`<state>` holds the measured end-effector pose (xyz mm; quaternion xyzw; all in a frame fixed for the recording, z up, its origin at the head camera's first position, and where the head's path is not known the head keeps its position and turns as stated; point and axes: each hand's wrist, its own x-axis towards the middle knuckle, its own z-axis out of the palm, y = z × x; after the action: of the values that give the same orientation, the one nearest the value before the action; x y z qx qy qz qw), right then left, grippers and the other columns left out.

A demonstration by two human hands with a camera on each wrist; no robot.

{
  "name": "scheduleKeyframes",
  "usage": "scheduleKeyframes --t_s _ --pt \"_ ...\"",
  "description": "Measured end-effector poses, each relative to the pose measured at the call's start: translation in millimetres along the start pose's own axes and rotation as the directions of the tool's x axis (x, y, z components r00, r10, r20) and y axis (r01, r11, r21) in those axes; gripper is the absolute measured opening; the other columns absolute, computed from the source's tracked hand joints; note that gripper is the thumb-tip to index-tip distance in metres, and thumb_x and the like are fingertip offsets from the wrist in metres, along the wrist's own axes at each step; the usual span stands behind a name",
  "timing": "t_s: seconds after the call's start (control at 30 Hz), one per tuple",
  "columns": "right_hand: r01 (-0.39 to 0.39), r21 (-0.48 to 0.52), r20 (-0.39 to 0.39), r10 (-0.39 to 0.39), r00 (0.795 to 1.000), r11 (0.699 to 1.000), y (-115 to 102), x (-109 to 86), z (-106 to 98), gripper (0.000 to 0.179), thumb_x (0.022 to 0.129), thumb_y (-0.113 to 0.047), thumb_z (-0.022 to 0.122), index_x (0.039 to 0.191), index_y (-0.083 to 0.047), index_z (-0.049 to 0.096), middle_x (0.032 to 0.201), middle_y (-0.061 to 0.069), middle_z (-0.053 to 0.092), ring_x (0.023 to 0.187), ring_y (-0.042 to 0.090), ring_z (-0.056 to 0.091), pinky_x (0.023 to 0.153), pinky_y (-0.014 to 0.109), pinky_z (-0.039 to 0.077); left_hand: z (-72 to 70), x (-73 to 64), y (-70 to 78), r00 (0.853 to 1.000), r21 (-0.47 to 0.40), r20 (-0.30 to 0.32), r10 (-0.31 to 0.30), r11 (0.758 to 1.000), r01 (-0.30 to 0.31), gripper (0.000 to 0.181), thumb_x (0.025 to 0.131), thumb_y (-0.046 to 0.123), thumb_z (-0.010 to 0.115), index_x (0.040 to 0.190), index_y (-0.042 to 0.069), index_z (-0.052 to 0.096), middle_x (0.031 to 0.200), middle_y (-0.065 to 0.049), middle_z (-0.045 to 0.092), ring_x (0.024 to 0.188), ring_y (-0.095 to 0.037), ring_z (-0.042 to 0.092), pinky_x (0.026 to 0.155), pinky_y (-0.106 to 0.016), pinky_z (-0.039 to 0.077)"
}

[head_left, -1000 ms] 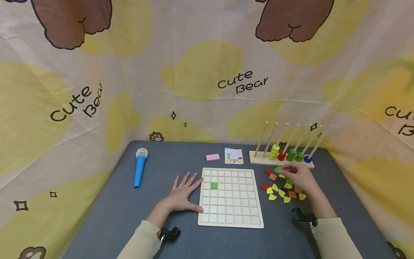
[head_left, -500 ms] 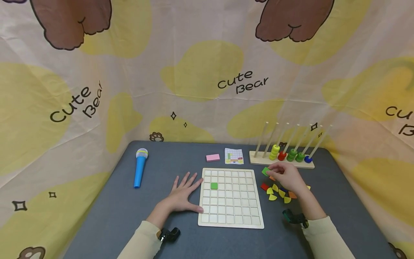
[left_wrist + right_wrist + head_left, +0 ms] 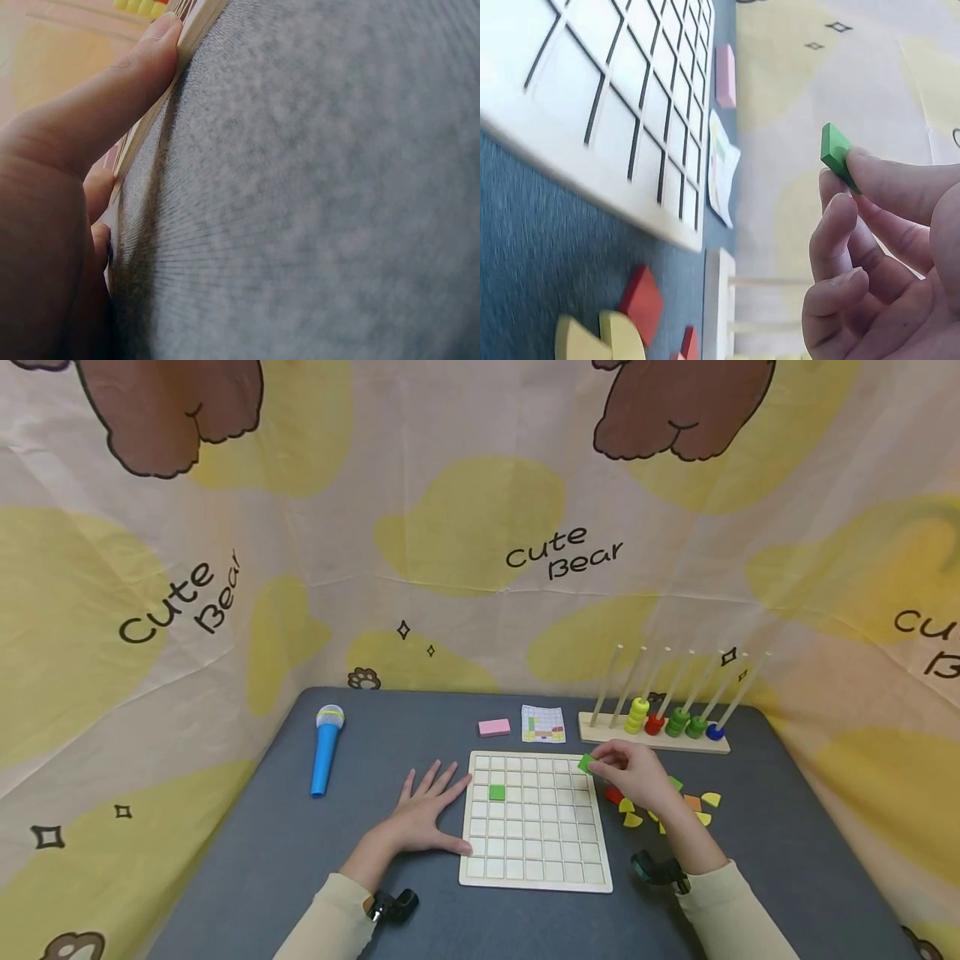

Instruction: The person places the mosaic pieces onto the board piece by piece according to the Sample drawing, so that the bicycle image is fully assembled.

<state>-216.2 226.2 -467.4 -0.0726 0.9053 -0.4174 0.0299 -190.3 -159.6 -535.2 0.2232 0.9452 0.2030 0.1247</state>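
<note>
The right hand (image 3: 633, 773) pinches a green square tile (image 3: 585, 764), raised near the far right corner of the gridded board (image 3: 536, 885); the left hand (image 3: 420, 818), fingers spread, touches its left edge. Bracing the board and lowering the tile level should work best.

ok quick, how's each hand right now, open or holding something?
Left hand: open, touching the edge of the board.
Right hand: closed, pinching a green tile.
</note>
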Motion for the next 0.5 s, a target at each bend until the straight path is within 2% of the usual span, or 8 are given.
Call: scheduleKeyframes --t_s 0.2,0.5 --pt "0.046 0.012 0.022 -0.046 0.999 0.999 -6 3.5 16 0.017 0.092 -0.018 0.075 0.105 -0.008 0.074 0.088 0.003 0.072 0.075 0.017 0.06 0.062 0.027 0.052 1.4 -0.3 -1.7 1.0 0.02 0.005 -0.013 1.0 0.013 0.117 0.067 0.084 0.069 0.162 0.035 0.021 0.171 0.001 0.009 0.158 -0.032 -0.004 0.119 -0.068 -0.009" --pt "0.046 0.042 0.091 -0.05 0.995 0.998 -19 0.4 38 0.015 0.091 -0.018 0.077 0.103 -0.01 0.075 0.085 0.0 0.069 0.074 0.018 0.057 0.063 0.027 0.05 0.9 0.8 -1.1 1.0 0.014 -0.004 0.007 1.0 -0.006 0.116 0.067 0.083 0.07 0.162 0.035 0.022 0.171 -0.001 0.011 0.158 -0.033 -0.002 0.118 -0.069 -0.008"
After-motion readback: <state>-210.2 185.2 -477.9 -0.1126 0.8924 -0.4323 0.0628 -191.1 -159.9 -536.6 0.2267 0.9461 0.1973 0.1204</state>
